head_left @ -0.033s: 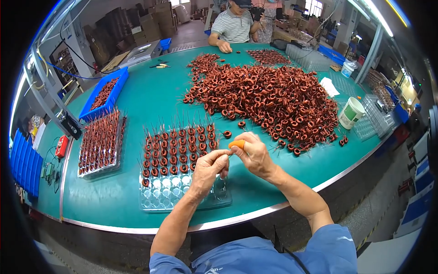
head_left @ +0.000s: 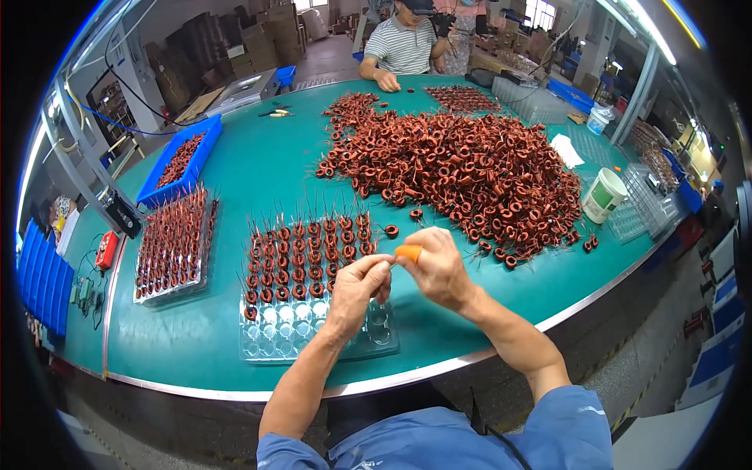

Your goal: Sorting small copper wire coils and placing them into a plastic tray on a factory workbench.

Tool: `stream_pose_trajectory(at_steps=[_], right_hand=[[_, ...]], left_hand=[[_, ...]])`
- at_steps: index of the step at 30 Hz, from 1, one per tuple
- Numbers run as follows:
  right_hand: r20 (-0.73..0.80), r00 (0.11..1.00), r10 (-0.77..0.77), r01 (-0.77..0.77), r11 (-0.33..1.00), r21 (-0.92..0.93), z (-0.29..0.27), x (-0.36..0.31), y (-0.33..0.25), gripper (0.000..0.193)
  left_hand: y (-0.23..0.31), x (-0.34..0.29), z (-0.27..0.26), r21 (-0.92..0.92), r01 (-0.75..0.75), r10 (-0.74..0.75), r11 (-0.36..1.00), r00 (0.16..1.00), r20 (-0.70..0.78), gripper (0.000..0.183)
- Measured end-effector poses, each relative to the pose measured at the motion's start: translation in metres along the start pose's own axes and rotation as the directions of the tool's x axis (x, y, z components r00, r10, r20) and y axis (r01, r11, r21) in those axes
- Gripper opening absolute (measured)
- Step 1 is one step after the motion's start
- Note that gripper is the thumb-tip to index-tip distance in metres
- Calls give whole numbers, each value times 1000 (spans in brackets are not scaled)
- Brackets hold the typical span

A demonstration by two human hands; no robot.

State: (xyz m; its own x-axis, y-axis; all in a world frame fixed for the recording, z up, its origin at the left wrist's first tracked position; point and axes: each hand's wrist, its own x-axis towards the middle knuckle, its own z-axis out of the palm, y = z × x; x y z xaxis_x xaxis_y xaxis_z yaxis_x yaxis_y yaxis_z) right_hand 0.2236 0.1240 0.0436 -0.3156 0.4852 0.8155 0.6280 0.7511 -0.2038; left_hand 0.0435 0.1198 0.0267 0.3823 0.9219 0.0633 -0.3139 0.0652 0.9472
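Observation:
My left hand [head_left: 359,291] is closed in a pinch above the right side of a clear plastic tray [head_left: 274,349]. Its fingertips meet those of my right hand [head_left: 440,270], also closed, which wears an orange finger cot [head_left: 408,252]. Whatever lies between the fingers is small and mostly hidden. The tray's far rows carry red-brown wire-wound ring coils [head_left: 298,274] with their leads sticking up; round pockets show bare along its near side. Just beyond my hands lies a loose ring coil [head_left: 391,231].
A large heap of ring coils [head_left: 470,172] covers the table's middle and right. At left stand a filled coil tray [head_left: 168,258] and a blue bin [head_left: 205,149]. A white-green tub [head_left: 605,194] is at right. Across the table a person [head_left: 399,47] reaches toward a coil.
My right hand has shifted very slightly, with the orange finger cot turned a little at the fingertips. My left hand stays in nearly the same place.

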Motion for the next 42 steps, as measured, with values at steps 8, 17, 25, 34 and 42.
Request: stream_pose_trajectory(at_steps=[8,17,25,34,42], right_hand=[[12,988,152,-152,978,139,-2,3,-13,17],[485,694,532,-595,44,803,4,3,1,22],[609,619,496,-525,-316,791,10,-1,-3,32],[644,573,508,-495,-411,765,15,-3,3,31],[620,533,576,-473,-404,783,14,-9,13,26]], left_hand=[[-4,-1,2,-17,50,-51,999,996,-74,23],[1,-6,14,-231,-45,26,972,996,-85,22],[7,-6,13,-301,-67,28,951,991,-132,15],[2,-3,15,-324,-109,71,940,989,-127,10],[1,-1,12,-158,-97,105,983,994,40,26]])
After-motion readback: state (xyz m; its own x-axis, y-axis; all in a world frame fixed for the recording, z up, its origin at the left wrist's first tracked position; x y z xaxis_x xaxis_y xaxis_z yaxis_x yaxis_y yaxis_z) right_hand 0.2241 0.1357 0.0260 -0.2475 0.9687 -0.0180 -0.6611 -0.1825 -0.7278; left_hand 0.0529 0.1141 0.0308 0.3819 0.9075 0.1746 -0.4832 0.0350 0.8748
